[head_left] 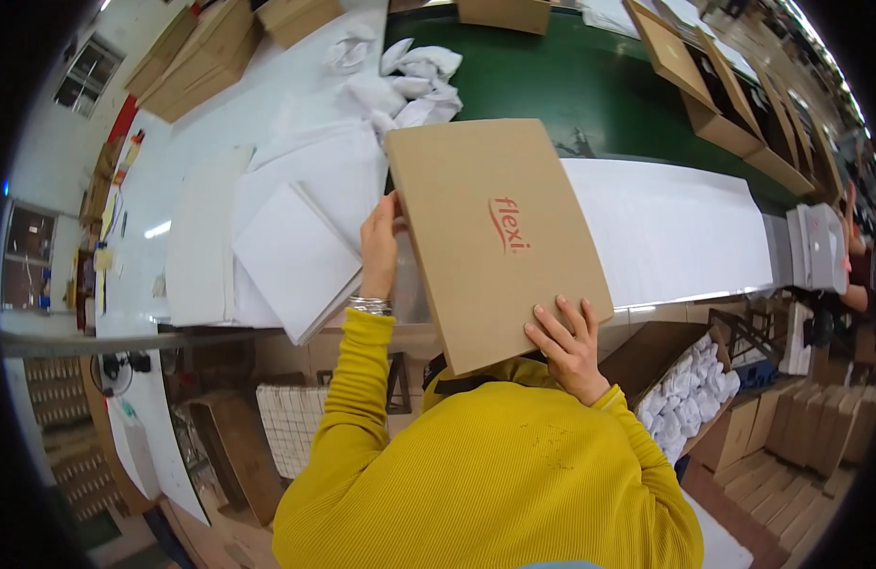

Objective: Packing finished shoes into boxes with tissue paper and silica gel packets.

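A flat brown cardboard box (490, 303) with red print on its lid is tilted up in front of my chest, over the table's near edge. My left hand (380, 248) grips its left side, with the fingertips partly hidden behind it. At the lower right corner, my right hand (569, 343) holds the box with its fingers lying over the lid and its thumb out of sight. The box looks closed, so its inside is hidden. Left of it lie white paper sheets (295, 256) in a stack, close to my left hand.
Crumpled white paper (424, 76) lies beyond the box. Large white sheets (670, 223) cover the right part of the green table surface (542, 90). Open cartons (732, 123) stand at the far right. Below the table, a carton holds white paper wads (684, 394). Another person's arm (855, 296) shows at the right edge.
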Demonstrator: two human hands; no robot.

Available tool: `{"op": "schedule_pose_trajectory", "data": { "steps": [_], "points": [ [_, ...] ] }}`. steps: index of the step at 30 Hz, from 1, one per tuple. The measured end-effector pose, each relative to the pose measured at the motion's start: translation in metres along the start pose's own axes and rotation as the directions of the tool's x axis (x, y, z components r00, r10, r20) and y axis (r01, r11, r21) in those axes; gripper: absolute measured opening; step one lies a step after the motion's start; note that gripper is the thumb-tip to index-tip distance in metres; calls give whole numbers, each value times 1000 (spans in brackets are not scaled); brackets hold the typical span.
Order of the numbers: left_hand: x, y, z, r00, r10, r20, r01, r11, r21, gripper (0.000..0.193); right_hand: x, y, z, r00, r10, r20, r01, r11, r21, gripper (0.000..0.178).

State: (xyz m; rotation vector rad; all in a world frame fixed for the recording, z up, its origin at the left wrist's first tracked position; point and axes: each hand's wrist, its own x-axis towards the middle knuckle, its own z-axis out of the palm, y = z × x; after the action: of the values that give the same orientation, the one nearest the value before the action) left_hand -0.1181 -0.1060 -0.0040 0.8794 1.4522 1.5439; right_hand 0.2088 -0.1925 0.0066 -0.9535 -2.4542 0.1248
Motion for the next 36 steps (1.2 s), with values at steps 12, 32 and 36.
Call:
{"op": "schedule_pose_trajectory", "data": {
  "steps": [12,32,36],
  "points": [
    [-78,-53,-3,988,-153,-9,153,988,-3,47,19,57,-23,954,294,54,-289,863,413,51],
    [-93,25,53,945,-251,210,326,778,-537,66,115,152,-73,950,264,168,-161,-48,986,86],
    [-28,55,37,968,-196,157,244,593,-767,58,177,154,-84,886,457,-72,63,36,997,83]
  ]
}}
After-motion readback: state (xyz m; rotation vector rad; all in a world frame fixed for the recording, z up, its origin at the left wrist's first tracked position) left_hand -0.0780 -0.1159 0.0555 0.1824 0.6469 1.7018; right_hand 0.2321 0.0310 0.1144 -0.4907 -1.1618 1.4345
